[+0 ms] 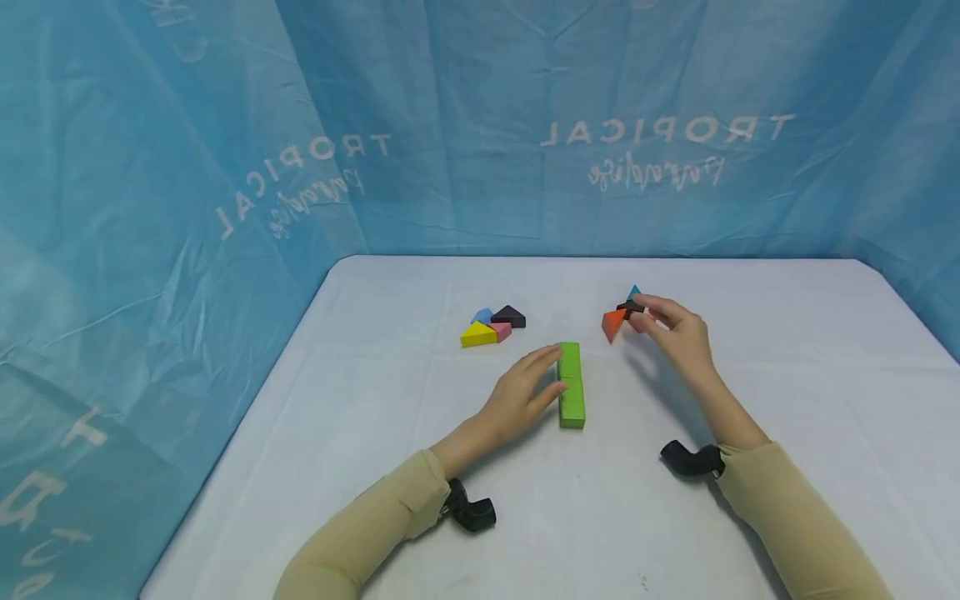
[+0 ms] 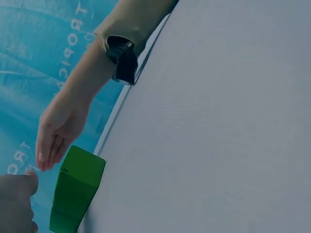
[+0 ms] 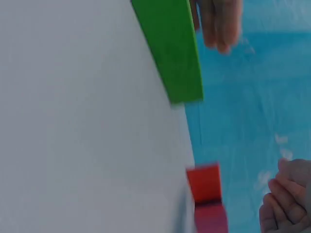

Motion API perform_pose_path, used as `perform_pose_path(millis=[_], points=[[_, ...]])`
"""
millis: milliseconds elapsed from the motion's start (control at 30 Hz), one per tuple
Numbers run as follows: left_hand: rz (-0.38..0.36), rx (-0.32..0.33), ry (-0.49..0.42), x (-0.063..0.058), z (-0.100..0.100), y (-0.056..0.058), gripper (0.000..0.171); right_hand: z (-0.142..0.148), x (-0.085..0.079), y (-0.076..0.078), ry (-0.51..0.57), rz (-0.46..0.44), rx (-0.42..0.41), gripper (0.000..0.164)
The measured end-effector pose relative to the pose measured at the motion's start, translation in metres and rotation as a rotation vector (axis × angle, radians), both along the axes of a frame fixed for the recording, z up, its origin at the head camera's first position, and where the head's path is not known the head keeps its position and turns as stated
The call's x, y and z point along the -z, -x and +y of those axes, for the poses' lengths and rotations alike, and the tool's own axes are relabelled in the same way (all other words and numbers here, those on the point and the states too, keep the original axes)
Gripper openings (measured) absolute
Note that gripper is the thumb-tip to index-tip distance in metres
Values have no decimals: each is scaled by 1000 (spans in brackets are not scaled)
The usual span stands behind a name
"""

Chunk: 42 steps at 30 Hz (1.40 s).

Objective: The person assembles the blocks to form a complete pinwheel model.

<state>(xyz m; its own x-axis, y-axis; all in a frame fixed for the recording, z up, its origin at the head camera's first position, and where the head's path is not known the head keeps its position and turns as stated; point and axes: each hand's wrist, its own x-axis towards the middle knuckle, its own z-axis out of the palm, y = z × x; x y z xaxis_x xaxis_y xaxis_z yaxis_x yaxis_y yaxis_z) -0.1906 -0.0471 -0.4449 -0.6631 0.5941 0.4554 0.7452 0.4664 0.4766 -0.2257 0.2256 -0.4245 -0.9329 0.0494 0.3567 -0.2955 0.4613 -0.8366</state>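
Two green blocks stand end to end as one bar, with a thin seam between them. My left hand is at their left side, fingers extended and thumb apart; in the left wrist view a gap shows between thumb and green block. Beyond and to the right, an orange block, a black one, a blue triangle and a partly hidden pink piece form a cluster. Over its right side is my right hand, fingers loosely bent; I see nothing held in the wrist views.
Left of the green bar lies another cluster: a yellow block, a black one, a pink one and a blue one. The white table backs onto a blue printed curtain.
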Motion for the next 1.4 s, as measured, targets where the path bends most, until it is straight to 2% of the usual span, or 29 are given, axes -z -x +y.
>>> perform_pose_path(millis=[133,300,700,967,1167,1267,1400], points=[[-76,5,6,3,4,3,55,20,7,7,-21,-91,95,41],[-101,6,6,5,7,4,54,26,14,10,-50,-148,97,44],[-122,16,10,6,6,4,54,27,26,19,-143,-159,107,45],[-131,16,20,6,7,4,54,26,30,22,-169,-131,112,39],[-136,13,12,6,7,2,55,25,24,20,-144,-99,130,39],[-145,7,21,7,6,1,55,19,16,17,-77,-86,138,41],[-140,3,26,7,6,1,55,1,3,16,1,-85,107,42]])
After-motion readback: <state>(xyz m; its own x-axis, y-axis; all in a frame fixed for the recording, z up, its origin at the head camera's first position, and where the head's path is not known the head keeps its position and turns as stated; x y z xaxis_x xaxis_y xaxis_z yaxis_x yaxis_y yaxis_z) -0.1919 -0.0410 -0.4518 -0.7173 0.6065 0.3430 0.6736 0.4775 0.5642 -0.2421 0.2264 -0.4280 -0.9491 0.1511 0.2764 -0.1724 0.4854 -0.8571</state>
